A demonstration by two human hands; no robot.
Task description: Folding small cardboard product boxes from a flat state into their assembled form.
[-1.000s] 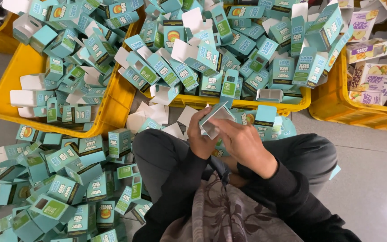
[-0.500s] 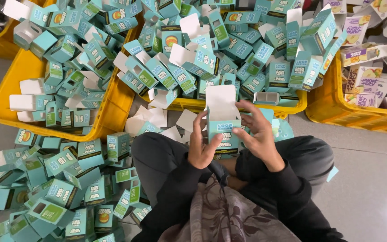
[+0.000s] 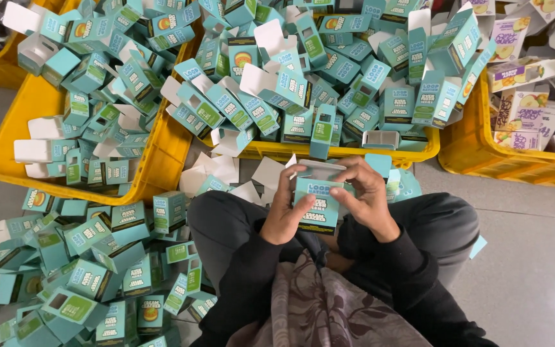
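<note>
I see teal carton (image 3: 317,204) held above lap, just below middle yellow crate (image 3: 348,153). Left hand (image 3: 285,212) wrapped round its left side; right hand (image 3: 365,196) pinching top edge, fingers curled. Risk, as I judge: uneven thumb pressure creases flap; loose cartons (image 3: 97,257) left of crate invite mix-up.

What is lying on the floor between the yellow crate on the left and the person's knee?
In the head view, loose white and teal cartons lie on the floor between the left yellow crate and the knee.

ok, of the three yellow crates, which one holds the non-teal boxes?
The right-hand crate, at the frame's right edge. Its cartons are pale, with purple and green print and fruit pictures; the left crate and middle crate hold teal boxes.
</note>
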